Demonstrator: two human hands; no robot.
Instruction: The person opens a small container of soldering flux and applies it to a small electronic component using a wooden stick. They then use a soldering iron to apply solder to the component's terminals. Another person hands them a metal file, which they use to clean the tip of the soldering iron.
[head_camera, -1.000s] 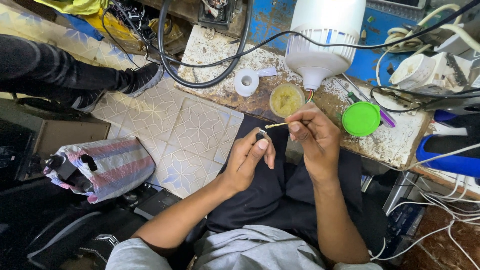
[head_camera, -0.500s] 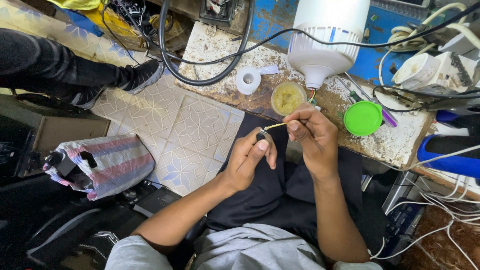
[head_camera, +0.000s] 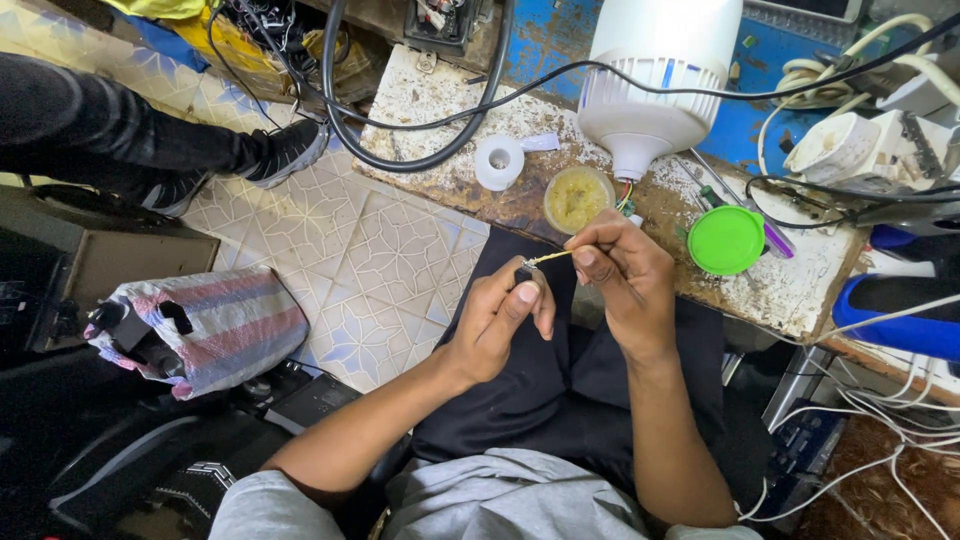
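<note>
The thin pale stick (head_camera: 548, 258) lies nearly level, its long axis running from left to right with the right end a touch higher. Its left end meets a small dark part (head_camera: 524, 271) pinched in the left hand (head_camera: 500, 315); its right end disappears into the fingers (head_camera: 592, 262) of the right hand (head_camera: 625, 280). Both sit in the air over the person's lap, just in front of the near edge of the tabletop (head_camera: 800, 290).

The left hand's fingers are curled in, thumb and forefinger closed on the small dark part. The right hand's fingers are closed tight around the stick's right end (how much of the stick is inside the grip cannot be seen).

Against the frames from half a second and a second ago, little has changed: the stick keeps much the same tilt and place, and both hands keep the same grip, the right hand perhaps drawn very slightly nearer the body.

Just beyond the hands a small round tub of yellowish paste (head_camera: 578, 198) stands open on the tabletop, with its green lid (head_camera: 726, 240) lying to the right. A large white lamp bulb (head_camera: 655, 90) lies behind the tub, coloured wires showing at its base. Left of the tub stands a white tape roll (head_camera: 498, 161), and a black cable (head_camera: 420, 150) loops across the tabletop.
</note>
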